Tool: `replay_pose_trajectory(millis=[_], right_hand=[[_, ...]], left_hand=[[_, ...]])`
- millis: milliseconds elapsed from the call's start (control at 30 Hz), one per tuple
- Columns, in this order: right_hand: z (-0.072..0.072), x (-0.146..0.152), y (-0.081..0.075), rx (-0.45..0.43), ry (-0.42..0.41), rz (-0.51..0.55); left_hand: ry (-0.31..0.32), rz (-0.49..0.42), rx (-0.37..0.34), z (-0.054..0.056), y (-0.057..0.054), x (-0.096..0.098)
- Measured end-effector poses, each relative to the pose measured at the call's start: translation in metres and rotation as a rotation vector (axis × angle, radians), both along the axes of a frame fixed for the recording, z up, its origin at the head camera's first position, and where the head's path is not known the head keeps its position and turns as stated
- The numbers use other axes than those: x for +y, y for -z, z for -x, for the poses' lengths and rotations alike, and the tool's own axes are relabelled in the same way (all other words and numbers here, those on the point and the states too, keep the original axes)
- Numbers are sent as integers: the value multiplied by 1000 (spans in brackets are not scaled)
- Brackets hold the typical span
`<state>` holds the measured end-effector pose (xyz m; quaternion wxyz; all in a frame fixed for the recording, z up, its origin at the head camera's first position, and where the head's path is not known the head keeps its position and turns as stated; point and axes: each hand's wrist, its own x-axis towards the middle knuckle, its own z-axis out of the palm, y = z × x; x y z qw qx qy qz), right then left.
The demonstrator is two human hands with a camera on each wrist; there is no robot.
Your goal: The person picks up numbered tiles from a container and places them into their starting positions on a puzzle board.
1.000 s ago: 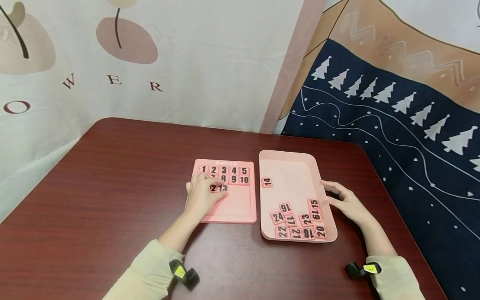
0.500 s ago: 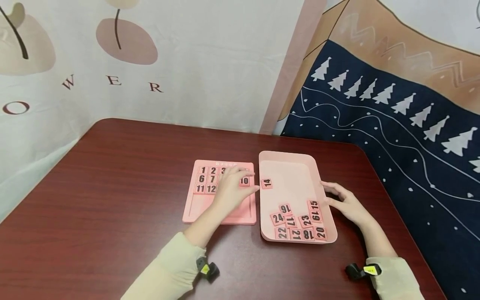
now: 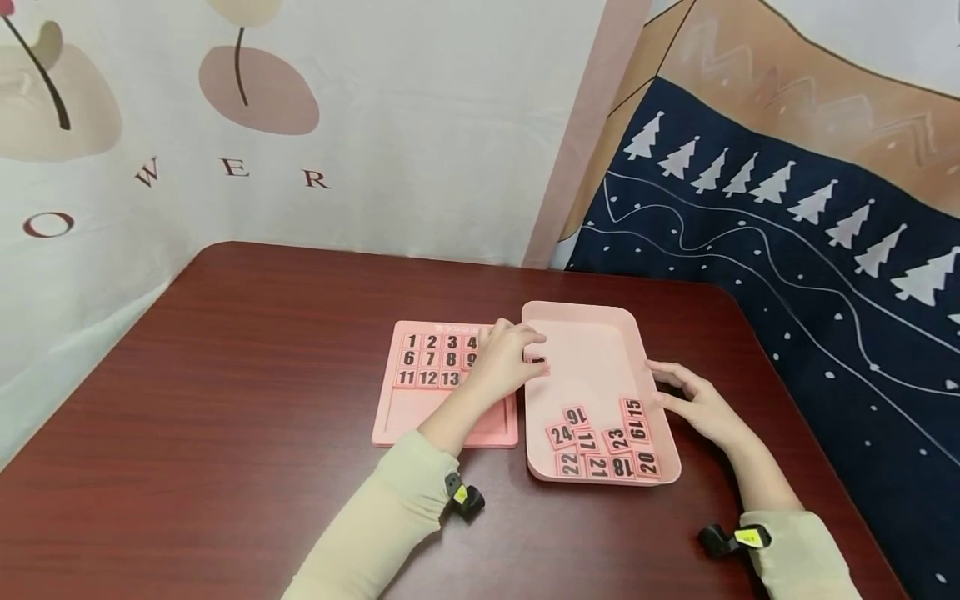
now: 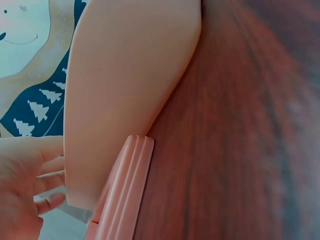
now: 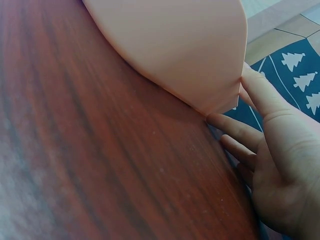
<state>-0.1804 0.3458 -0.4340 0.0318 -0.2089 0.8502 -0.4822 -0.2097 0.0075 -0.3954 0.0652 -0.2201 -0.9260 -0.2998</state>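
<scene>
My left hand reaches over the left wall of the pale pink tray, thumb and fingers spread apart around the number 14 tile, which they partly cover. In the left wrist view, the fingers of that hand pass behind the tray's rim. My right hand rests its fingertips against the tray's right wall. The right wrist view has this hand with fairly straight digits at the tray's corner. Left of the tray lies a pink number board, its upper rows filled with tiles partly hidden by my left forearm.
Several loose number tiles, such as the 24 tile and the 20 tile, lie at varied angles in the tray's near end. All this stands on a dark red wooden table, with printed cloths behind it.
My left hand has moved right from the board, leaving the 13 tile lying in its third row, to the 14 tile in the tray. My right hand has stayed at the tray's wall.
</scene>
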Motion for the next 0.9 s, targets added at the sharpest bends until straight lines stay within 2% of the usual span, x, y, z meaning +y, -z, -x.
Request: replay_pose_trajectory(millis=[100, 267, 667, 900], right_hand=[[-1, 0, 0, 3, -3, 0], [-1, 0, 0, 6, -5, 10], [0, -1, 1, 4, -14, 4], [0, -1, 2, 9, -17, 14]], left_hand=[[-24, 34, -46, 3, 3, 2], [-49, 60, -75, 6, 6, 4], [-111, 64, -170, 6, 8, 14], [-116, 115, -173, 7, 7, 17]])
